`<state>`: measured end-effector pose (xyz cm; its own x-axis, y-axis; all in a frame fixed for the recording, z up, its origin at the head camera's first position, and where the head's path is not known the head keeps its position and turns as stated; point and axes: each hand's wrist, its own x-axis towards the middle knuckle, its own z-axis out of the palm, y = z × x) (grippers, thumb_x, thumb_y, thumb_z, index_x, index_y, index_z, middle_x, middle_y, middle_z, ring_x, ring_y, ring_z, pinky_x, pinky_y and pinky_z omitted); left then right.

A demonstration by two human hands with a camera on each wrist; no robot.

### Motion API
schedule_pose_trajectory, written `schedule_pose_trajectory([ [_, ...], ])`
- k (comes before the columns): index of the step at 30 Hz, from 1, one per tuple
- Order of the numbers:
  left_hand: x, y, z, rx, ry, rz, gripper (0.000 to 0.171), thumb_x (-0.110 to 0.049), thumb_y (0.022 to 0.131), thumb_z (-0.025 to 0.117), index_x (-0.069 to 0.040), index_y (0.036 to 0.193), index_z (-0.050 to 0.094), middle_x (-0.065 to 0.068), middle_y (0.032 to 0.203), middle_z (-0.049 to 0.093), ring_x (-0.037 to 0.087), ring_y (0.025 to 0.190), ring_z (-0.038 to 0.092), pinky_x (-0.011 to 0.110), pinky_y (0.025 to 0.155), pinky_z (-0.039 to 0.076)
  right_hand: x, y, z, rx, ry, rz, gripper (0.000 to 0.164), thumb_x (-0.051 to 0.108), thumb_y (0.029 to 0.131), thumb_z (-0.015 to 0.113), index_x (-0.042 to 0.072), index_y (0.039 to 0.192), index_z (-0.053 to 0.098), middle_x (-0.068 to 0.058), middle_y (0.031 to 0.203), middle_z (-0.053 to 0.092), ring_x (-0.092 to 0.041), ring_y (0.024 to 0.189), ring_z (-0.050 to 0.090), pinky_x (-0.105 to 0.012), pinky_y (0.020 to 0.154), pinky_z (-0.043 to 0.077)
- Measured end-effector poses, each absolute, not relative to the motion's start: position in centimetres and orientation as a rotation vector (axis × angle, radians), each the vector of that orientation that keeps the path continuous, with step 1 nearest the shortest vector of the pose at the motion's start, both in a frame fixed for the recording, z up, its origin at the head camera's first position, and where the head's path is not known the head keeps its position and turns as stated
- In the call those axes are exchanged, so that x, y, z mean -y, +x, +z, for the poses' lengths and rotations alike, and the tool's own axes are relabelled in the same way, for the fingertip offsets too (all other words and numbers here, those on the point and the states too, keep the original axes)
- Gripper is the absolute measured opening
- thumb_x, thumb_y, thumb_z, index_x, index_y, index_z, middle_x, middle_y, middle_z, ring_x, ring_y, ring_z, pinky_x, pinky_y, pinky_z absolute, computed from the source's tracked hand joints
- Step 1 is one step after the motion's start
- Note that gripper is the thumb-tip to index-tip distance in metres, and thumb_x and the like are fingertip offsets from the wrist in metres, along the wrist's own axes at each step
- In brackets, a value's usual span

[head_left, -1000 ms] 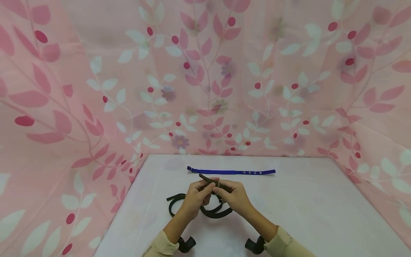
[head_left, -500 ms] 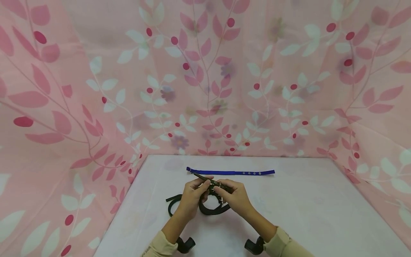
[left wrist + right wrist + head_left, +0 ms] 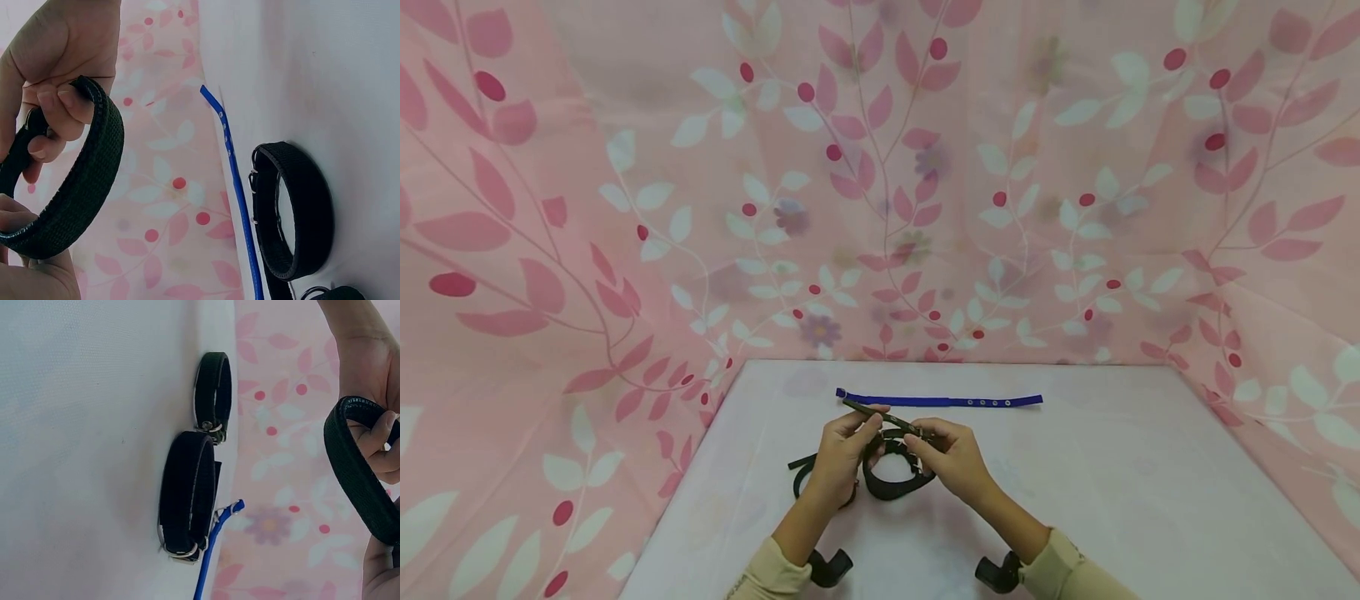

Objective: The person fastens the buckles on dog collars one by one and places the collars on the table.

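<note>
A dark green-black collar (image 3: 103,156) hangs looped between my two hands above the table. My left hand (image 3: 841,454) pinches its strap near the free end (image 3: 857,407). On the other side, my right hand (image 3: 953,458) grips it with thumb and fingers around the buckle area, which the fingers partly hide. Below on the table, a black collar (image 3: 178,487) stands on its edge as a closed loop. Beside it to the left is a smaller dark green collar (image 3: 208,387), also looped; in the head view my left hand and forearm cover part of it.
A blue collar (image 3: 940,402) with a row of eyelets lies stretched out toward the back of the white table (image 3: 1112,483). Pink leaf-patterned cloth (image 3: 880,208) encloses the back and sides. Black devices (image 3: 831,569) sit at both wrists.
My left hand has shifted slightly left, spreading the hands apart. The held strap's free end has moved left with it, and more of the collar's loop shows between the hands.
</note>
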<state>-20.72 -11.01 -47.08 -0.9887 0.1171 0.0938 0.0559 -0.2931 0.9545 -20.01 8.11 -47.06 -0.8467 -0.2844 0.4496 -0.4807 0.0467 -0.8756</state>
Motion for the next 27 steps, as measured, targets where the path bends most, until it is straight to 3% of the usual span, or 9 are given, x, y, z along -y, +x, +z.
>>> schedule_pose_trajectory([
  [9,11.1,-20.7,-47.4,-1.838,0.195,2.497,0.018,-0.026,0.094,0.068,-0.014,0.107,0.074,0.003,0.083,0.053,0.013,0.058,0.053,0.023,0.050,0.040,-8.4,-20.6,-48.7,2.150,0.821,1.907,0.023,0.005,0.094,0.065,0.002,0.117,0.068,-0.017,0.079,0.068,-0.019,0.051,0.054,-0.026,0.047,0.049],
  [15,11.2,-20.6,-47.4,-1.834,0.181,2.511,0.018,-0.025,0.094,0.068,-0.015,0.107,0.074,0.004,0.083,0.054,0.014,0.059,0.055,0.022,0.051,0.042,-8.3,-20.2,-47.9,2.180,0.801,1.870,0.017,0.001,0.094,0.064,-0.003,0.110,0.068,-0.022,0.082,0.069,-0.030,0.056,0.057,-0.029,0.052,0.053],
  [23,11.4,-20.6,-47.3,-1.806,0.226,2.490,0.015,-0.020,0.094,0.068,-0.011,0.105,0.075,0.003,0.079,0.061,0.012,0.058,0.056,0.020,0.051,0.046,-8.2,-20.3,-48.2,2.212,0.789,1.853,0.015,0.002,0.092,0.066,-0.001,0.107,0.068,-0.017,0.078,0.068,-0.011,0.061,0.061,-0.027,0.057,0.055],
  [27,11.5,-20.8,-47.4,-1.826,0.264,2.452,0.025,-0.020,0.094,0.069,0.001,0.108,0.071,0.001,0.076,0.063,0.011,0.058,0.055,0.020,0.051,0.047,-8.1,-19.5,-46.6,2.240,0.838,1.805,0.021,0.001,0.092,0.066,-0.005,0.112,0.067,-0.021,0.088,0.070,-0.008,0.070,0.063,-0.029,0.062,0.056],
])
